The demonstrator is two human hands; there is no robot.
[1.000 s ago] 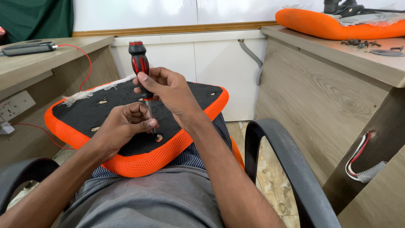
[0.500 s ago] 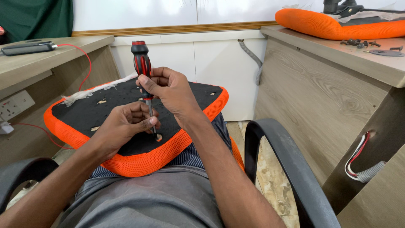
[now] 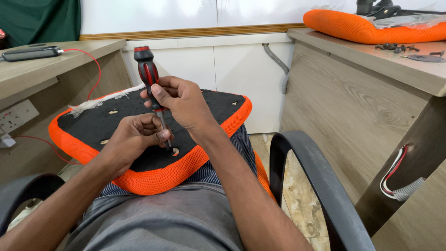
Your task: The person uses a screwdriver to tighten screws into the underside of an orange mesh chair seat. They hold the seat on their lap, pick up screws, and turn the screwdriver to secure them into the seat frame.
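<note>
An orange mesh seat cushion [image 3: 218, 135] lies upside down on my lap, its black underside [image 3: 95, 123] facing up. My right hand [image 3: 183, 104] grips a red-and-black screwdriver [image 3: 146, 74], held nearly upright with its tip at a screw hole [image 3: 174, 151] near the cushion's front edge. My left hand [image 3: 137, 137] rests on the black underside and pinches the screwdriver's shaft just above the tip. The tip itself is partly hidden by my left fingers.
A black chair armrest [image 3: 316, 186] curves at my right, another at lower left [image 3: 25, 193]. A wooden desk [image 3: 371, 79] on the right carries a second orange cushion [image 3: 367, 28] and loose screws [image 3: 395, 46]. A left desk [image 3: 32, 69] holds a dark device with a red cable [image 3: 88, 58].
The screwdriver handle has shifted slightly left and tilted more upright; my right hand's fingers have re-gripped it. My left hand stays at the shaft.
</note>
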